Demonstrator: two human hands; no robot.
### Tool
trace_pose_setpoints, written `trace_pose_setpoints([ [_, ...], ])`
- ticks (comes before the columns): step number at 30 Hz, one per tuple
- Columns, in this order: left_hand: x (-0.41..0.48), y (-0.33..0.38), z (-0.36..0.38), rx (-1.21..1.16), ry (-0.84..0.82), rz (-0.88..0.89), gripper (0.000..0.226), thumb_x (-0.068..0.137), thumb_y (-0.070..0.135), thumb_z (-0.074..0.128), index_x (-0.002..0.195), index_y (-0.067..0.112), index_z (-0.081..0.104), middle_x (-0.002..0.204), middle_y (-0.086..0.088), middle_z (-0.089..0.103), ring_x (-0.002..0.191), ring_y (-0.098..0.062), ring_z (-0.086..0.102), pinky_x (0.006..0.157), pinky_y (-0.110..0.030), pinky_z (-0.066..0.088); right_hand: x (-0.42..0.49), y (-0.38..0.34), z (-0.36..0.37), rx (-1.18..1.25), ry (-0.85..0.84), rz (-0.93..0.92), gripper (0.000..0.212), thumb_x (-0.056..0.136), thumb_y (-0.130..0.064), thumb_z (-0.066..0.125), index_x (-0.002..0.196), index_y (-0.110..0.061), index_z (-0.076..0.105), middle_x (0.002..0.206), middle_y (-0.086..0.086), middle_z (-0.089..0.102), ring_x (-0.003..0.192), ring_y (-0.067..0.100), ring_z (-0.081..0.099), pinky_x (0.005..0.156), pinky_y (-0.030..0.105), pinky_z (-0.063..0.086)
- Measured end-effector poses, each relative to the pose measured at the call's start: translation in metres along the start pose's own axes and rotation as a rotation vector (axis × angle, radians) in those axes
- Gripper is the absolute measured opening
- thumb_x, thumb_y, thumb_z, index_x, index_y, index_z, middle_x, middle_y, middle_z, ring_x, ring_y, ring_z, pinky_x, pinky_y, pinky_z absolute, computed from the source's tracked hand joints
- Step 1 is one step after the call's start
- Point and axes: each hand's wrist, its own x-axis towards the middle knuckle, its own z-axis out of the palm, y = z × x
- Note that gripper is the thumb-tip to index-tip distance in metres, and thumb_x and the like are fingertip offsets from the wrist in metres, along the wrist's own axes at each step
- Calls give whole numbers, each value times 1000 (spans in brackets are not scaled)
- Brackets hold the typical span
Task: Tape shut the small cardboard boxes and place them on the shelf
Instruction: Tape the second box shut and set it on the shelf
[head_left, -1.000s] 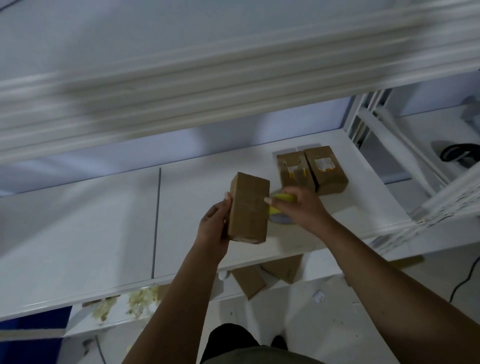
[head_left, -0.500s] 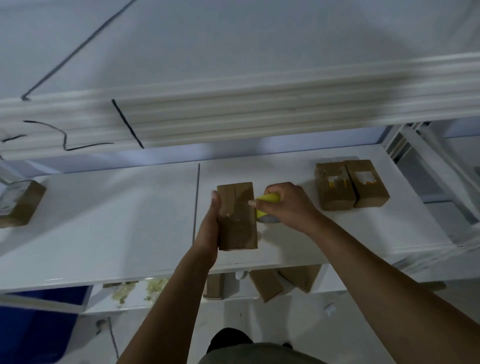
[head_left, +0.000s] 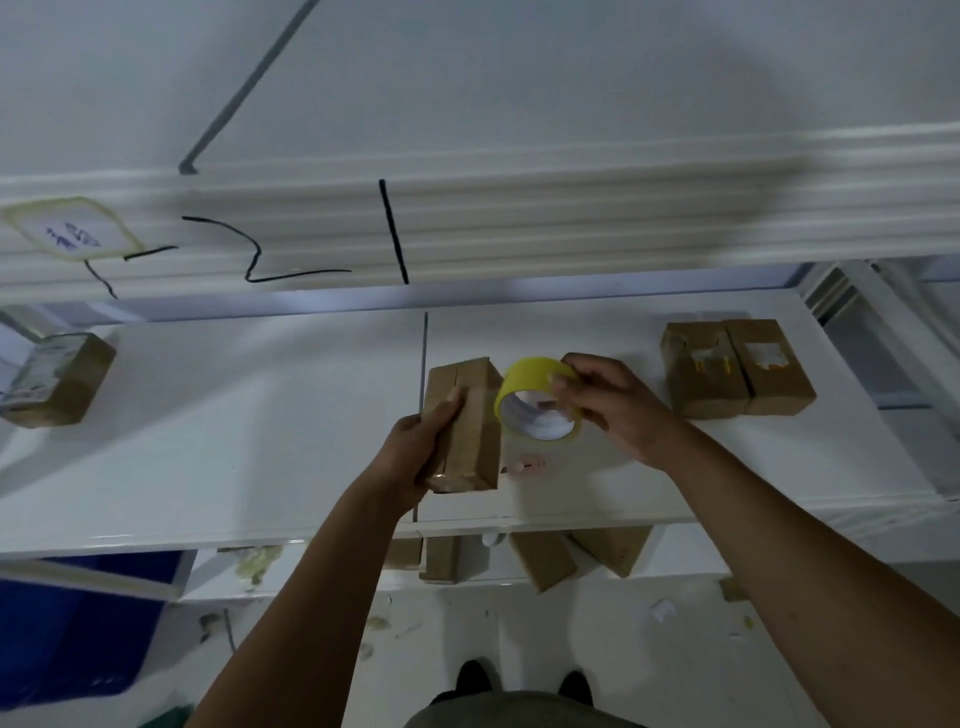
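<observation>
A small brown cardboard box (head_left: 470, 415) stands on the white shelf (head_left: 260, 441) near its middle seam. My left hand (head_left: 423, 444) grips the box from its left side, thumb across the top flaps. My right hand (head_left: 610, 402) holds a yellow tape roll (head_left: 535, 402) just right of the box, fingers pinching its upper rim. The roll's hollow core faces me and its edge touches or nearly touches the box.
Two brown boxes with torn labels (head_left: 735, 366) stand side by side at the shelf's right. Another box (head_left: 54, 379) lies at the far left. Several boxes (head_left: 540, 558) sit on the lower shelf below. An upper shelf edge (head_left: 467, 218) overhangs above.
The tape roll has been lifted and turned so its core faces me. The box stays gripped on the shelf, and the view has shifted so the left box and upper shelf show.
</observation>
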Motion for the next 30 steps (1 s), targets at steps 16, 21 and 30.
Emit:
trace_pose_setpoints([
  [16, 68, -12, 8, 538, 355, 114, 80, 98, 65, 57, 153, 8, 44, 148, -18, 43, 116, -36, 59, 101, -46, 54, 63, 22, 14, -1548, 99, 518, 27, 83, -27, 66, 106, -18, 57, 73, -1, 42, 76, 26, 52, 67, 30, 36],
  [21, 67, -25, 1, 457, 446, 187, 76, 88, 69, 70, 140, 16, 52, 124, -8, 65, 98, -25, 65, 75, -34, 55, 69, 38, 26, -1621, 54, 489, 34, 81, -26, 65, 114, -17, 59, 84, 0, 57, 78, 22, 58, 79, 34, 41],
  [30, 65, -40, 2, 331, 371, 212, 58, 103, 59, 54, 140, 14, 51, 110, 3, 61, 89, -3, 59, 63, -19, 46, 57, 55, 22, -1696, 88, 177, 54, 88, -52, 62, 131, -19, 61, 128, 9, 58, 128, 30, 48, 114, 52, 28],
])
